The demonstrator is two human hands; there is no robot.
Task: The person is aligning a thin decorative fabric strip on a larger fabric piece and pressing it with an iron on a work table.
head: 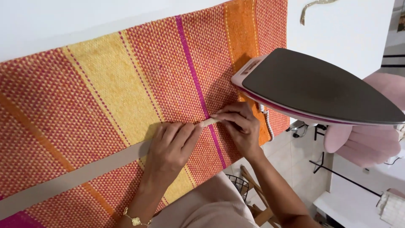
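A long beige fabric strip (pixel 84 171) lies across a woven cloth with orange, yellow and magenta stripes (pixel 105 84). My left hand (pixel 173 145) lies flat on the strip, fingers pressing it down. My right hand (pixel 238 126) pinches the strip's rolled end (pixel 209 122) between thumb and fingers, just right of the left hand. A pink and white iron (pixel 312 86) stands on its heel to the right of my right hand, its dark soleplate facing the camera.
The iron's coiled white cord (pixel 268 126) hangs by the cloth's right edge. A pink shell-shaped chair (pixel 371 139) stands on the tiled floor at right. A black wire basket (pixel 239 183) and wooden legs sit below. A white wall is behind.
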